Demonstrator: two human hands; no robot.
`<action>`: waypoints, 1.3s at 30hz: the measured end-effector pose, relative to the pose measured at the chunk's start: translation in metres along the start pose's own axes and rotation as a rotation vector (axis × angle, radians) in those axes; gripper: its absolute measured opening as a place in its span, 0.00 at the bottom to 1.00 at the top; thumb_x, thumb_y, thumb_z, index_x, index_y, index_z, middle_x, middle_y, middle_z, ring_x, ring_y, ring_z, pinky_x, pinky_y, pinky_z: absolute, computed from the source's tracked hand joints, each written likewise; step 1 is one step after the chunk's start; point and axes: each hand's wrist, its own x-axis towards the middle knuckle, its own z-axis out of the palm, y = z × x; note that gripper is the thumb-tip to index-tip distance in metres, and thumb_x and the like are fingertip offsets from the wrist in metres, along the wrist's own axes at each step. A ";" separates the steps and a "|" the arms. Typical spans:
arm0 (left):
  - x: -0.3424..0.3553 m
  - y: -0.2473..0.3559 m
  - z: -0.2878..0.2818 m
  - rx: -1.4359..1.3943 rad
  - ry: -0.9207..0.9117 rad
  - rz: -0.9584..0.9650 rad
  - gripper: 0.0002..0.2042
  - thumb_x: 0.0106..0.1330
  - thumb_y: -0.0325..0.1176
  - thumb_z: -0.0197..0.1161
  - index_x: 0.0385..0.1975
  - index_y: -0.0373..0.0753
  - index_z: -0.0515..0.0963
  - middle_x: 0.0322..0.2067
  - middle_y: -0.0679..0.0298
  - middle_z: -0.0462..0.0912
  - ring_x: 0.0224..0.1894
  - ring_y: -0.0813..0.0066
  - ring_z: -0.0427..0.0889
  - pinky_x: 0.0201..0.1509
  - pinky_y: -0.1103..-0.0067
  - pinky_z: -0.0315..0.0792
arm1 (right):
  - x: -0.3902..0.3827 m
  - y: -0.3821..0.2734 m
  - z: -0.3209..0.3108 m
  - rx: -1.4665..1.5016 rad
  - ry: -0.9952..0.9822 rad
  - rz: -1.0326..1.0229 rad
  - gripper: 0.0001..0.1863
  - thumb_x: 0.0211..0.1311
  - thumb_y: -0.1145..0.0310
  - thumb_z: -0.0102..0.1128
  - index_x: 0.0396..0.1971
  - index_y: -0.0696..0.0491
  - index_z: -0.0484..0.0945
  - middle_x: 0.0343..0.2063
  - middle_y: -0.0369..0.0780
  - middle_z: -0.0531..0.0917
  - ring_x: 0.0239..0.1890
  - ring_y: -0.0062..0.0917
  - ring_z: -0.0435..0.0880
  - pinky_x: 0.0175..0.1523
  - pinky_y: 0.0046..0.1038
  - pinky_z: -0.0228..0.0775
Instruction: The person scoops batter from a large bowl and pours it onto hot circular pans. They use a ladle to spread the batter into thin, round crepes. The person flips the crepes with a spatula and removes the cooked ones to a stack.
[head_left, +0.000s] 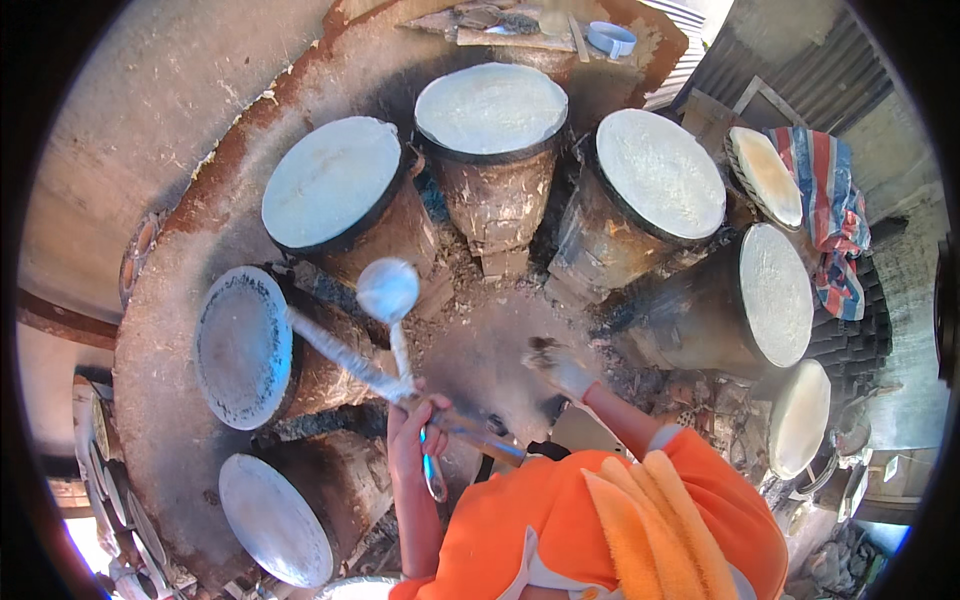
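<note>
My left hand (412, 425) is closed round two handles at once. One belongs to a ladle (388, 291) whose round, pale bowl points away from me. The other is a long stick (343, 357), coated or wrapped in something whitish along its left part and bare brown at its right end. The stick's left tip reaches the rim of a pan with a dark-speckled edge (243, 347); touching or above it, I cannot tell. Over the dusty floor at centre hovers my right hand (562, 370), apparently in a whitish glove with blackened fingertips. Its fingers are blurred.
Several round pans with white surfaces, such as the far one (491, 108), sit on brown drum-shaped stoves (495, 205) in an arc around me. A clay-coloured ledge (165, 400) curves along the left. Striped sheeting (830, 195) hangs at right. A grey-blue ring (611, 40) lies at the back.
</note>
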 end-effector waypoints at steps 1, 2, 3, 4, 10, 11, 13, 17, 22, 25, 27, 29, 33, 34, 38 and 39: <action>-0.001 0.008 -0.006 -0.001 0.032 0.030 0.16 0.62 0.25 0.49 0.50 0.37 0.59 0.32 0.54 0.77 0.07 0.86 0.58 0.09 0.87 0.56 | 0.034 -0.010 0.011 0.006 -0.174 0.063 0.18 0.62 0.54 0.45 0.39 0.51 0.78 0.37 0.45 0.80 0.42 0.33 0.78 0.49 0.32 0.66; -0.001 0.017 -0.014 -0.006 0.074 0.066 0.16 0.62 0.24 0.48 0.50 0.36 0.59 0.32 0.53 0.77 0.07 0.86 0.58 0.09 0.87 0.56 | 0.059 -0.001 0.016 0.292 -0.111 0.137 0.18 0.62 0.56 0.45 0.40 0.53 0.76 0.39 0.44 0.79 0.43 0.32 0.76 0.49 0.32 0.66; 0.003 0.026 -0.021 -0.016 0.082 0.088 0.16 0.62 0.24 0.48 0.50 0.36 0.59 0.32 0.53 0.77 0.07 0.86 0.58 0.09 0.87 0.56 | 0.085 0.012 0.020 0.573 -0.052 0.213 0.17 0.63 0.59 0.44 0.42 0.54 0.75 0.41 0.43 0.78 0.45 0.32 0.75 0.50 0.32 0.67; 0.006 0.034 -0.030 -0.034 0.103 0.121 0.16 0.62 0.25 0.48 0.50 0.36 0.59 0.32 0.53 0.76 0.07 0.86 0.58 0.09 0.88 0.57 | 0.113 0.032 0.010 0.581 -0.034 0.244 0.17 0.63 0.59 0.45 0.41 0.55 0.75 0.40 0.43 0.78 0.46 0.31 0.75 0.49 0.32 0.67; 0.023 0.079 -0.034 -0.080 0.290 0.263 0.19 0.62 0.24 0.47 0.54 0.36 0.57 0.32 0.53 0.76 0.07 0.86 0.58 0.08 0.88 0.55 | 0.313 0.119 -0.129 -0.094 0.328 0.412 0.31 0.60 0.41 0.37 0.39 0.55 0.75 0.38 0.52 0.78 0.45 0.41 0.76 0.46 0.37 0.67; 0.028 0.081 -0.035 -0.096 0.289 0.305 0.19 0.62 0.24 0.47 0.54 0.36 0.59 0.33 0.53 0.76 0.07 0.87 0.58 0.08 0.88 0.55 | 0.346 0.120 -0.148 -0.194 0.388 0.437 0.32 0.60 0.40 0.35 0.44 0.54 0.73 0.42 0.52 0.77 0.47 0.42 0.75 0.48 0.37 0.66; 0.054 0.089 -0.029 -0.152 0.278 0.312 0.18 0.62 0.24 0.47 0.53 0.36 0.60 0.33 0.53 0.76 0.07 0.88 0.57 0.08 0.89 0.55 | 0.371 0.231 -0.173 -0.744 0.355 0.046 0.20 0.67 0.58 0.36 0.40 0.58 0.73 0.35 0.51 0.79 0.37 0.41 0.78 0.49 0.38 0.67; 0.060 0.099 -0.004 -0.234 0.448 0.401 0.18 0.63 0.24 0.48 0.54 0.36 0.60 0.33 0.54 0.76 0.07 0.88 0.58 0.08 0.89 0.54 | 0.412 0.192 -0.163 -0.106 0.193 0.743 0.42 0.57 0.35 0.33 0.35 0.65 0.77 0.36 0.61 0.75 0.45 0.51 0.72 0.51 0.41 0.61; 0.083 0.102 -0.002 -0.272 0.477 0.399 0.19 0.63 0.26 0.49 0.54 0.36 0.59 0.33 0.54 0.76 0.06 0.87 0.57 0.07 0.89 0.53 | 0.400 0.115 -0.177 0.408 0.168 1.027 0.43 0.54 0.33 0.40 0.48 0.64 0.68 0.38 0.47 0.76 0.32 0.32 0.78 0.18 0.26 0.74; 0.090 0.104 -0.006 -0.263 0.479 0.422 0.19 0.62 0.26 0.49 0.55 0.37 0.59 0.33 0.54 0.76 0.06 0.87 0.58 0.07 0.89 0.53 | 0.391 0.073 -0.134 0.782 0.115 1.133 0.40 0.51 0.36 0.50 0.53 0.55 0.62 0.47 0.45 0.70 0.39 0.32 0.76 0.33 0.39 0.76; 0.094 0.106 -0.008 -0.282 0.461 0.468 0.19 0.63 0.26 0.49 0.55 0.37 0.59 0.33 0.54 0.76 0.06 0.88 0.58 0.07 0.89 0.52 | 0.399 0.061 -0.076 0.989 -0.128 0.950 0.31 0.51 0.35 0.50 0.36 0.52 0.70 0.29 0.39 0.77 0.29 0.27 0.76 0.35 0.35 0.73; 0.090 0.113 -0.006 -0.271 0.481 0.490 0.19 0.63 0.25 0.48 0.54 0.37 0.59 0.32 0.54 0.77 0.06 0.88 0.57 0.08 0.88 0.53 | 0.420 -0.010 -0.041 1.234 -0.527 0.688 0.27 0.55 0.40 0.51 0.40 0.50 0.71 0.27 0.37 0.76 0.28 0.24 0.76 0.34 0.29 0.71; 0.080 0.121 0.003 -0.280 0.567 0.501 0.19 0.62 0.26 0.50 0.53 0.37 0.60 0.32 0.55 0.77 0.06 0.88 0.57 0.08 0.88 0.53 | 0.421 -0.078 0.070 1.037 -0.783 0.147 0.27 0.56 0.44 0.52 0.46 0.51 0.69 0.37 0.38 0.74 0.31 0.24 0.76 0.33 0.28 0.69; 0.076 0.121 0.002 -0.278 0.593 0.502 0.19 0.61 0.26 0.50 0.53 0.37 0.60 0.32 0.55 0.77 0.06 0.87 0.57 0.08 0.88 0.53 | 0.416 -0.107 0.077 1.066 -0.792 0.216 0.28 0.56 0.43 0.53 0.46 0.51 0.68 0.38 0.39 0.73 0.32 0.24 0.76 0.32 0.28 0.69; 0.053 0.108 -0.013 -0.299 0.678 0.520 0.21 0.61 0.27 0.51 0.54 0.36 0.59 0.32 0.54 0.77 0.06 0.87 0.57 0.07 0.89 0.53 | 0.415 -0.204 0.089 1.077 -0.714 0.657 0.40 0.54 0.33 0.41 0.45 0.60 0.65 0.43 0.46 0.72 0.40 0.28 0.78 0.40 0.35 0.73; 0.044 0.101 -0.021 -0.329 0.665 0.543 0.20 0.62 0.25 0.50 0.54 0.36 0.59 0.33 0.53 0.77 0.06 0.87 0.57 0.07 0.89 0.52 | 0.410 -0.243 0.078 1.060 -0.670 0.658 0.43 0.53 0.31 0.39 0.47 0.61 0.64 0.45 0.48 0.72 0.41 0.29 0.78 0.42 0.38 0.74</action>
